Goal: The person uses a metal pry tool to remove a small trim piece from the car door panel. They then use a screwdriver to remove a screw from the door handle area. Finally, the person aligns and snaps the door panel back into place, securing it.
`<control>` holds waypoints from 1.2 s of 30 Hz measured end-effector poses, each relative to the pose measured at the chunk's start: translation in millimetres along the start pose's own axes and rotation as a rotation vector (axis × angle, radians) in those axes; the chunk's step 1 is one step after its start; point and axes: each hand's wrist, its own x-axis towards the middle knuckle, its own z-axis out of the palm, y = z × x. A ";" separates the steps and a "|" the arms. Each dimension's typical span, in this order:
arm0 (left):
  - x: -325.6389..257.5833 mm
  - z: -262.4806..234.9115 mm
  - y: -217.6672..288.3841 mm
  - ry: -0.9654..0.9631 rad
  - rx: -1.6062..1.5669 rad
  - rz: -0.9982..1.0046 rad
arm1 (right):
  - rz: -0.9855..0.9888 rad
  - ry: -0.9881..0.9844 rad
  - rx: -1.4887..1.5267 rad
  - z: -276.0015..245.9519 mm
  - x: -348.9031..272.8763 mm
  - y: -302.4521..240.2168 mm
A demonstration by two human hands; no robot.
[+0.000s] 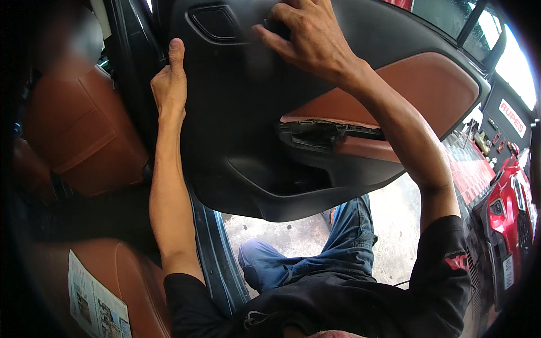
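A black car door panel (225, 107) with a brown leather insert (417, 84) fills the middle of the head view. My left hand (170, 84) grips the panel's left edge, thumb up along it and the other fingers curled out of sight. Higher up, my right hand (310, 34) is at the panel's upper part, its fingers bent around something dark that I cannot make out. A speaker grille or recess (215, 22) lies between the two hands. Below my right forearm, the armrest has an open cavity (315, 134) beside a brown pad (366, 147).
Brown leather seats (93, 124) are on the left, with a newspaper sheet (96, 298) on the nearer one. The blue door sill (222, 253) runs beside my legs. At right are a red car front (510, 214) and a dark wall with hanging tools (496, 141).
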 end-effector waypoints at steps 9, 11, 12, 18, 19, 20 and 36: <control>8.9 -8.0 -4.0 -0.025 -0.006 0.021 | -0.084 -0.034 -0.196 -4.4 18.3 13.6; 10.4 -9.6 -7.6 -0.075 0.006 0.003 | 0.023 -0.035 -0.108 -12.7 24.9 18.9; 11.0 -8.3 -8.1 -0.101 0.006 -0.003 | 0.052 -0.067 -0.121 -18.3 25.3 19.2; 14.6 -6.9 -12.3 -0.074 0.000 -0.006 | 0.107 -0.303 -0.090 -34.2 47.0 19.0; 12.7 -7.1 -9.7 -0.061 0.027 -0.003 | 0.049 -0.258 -0.050 -28.0 45.1 28.1; 10.9 -7.1 -6.2 -0.047 0.048 0.001 | -0.022 -0.153 -0.092 -22.1 41.5 30.9; -63.8 66.0 123.8 -0.240 0.552 0.616 | -0.114 -0.091 -0.054 -8.5 36.5 50.2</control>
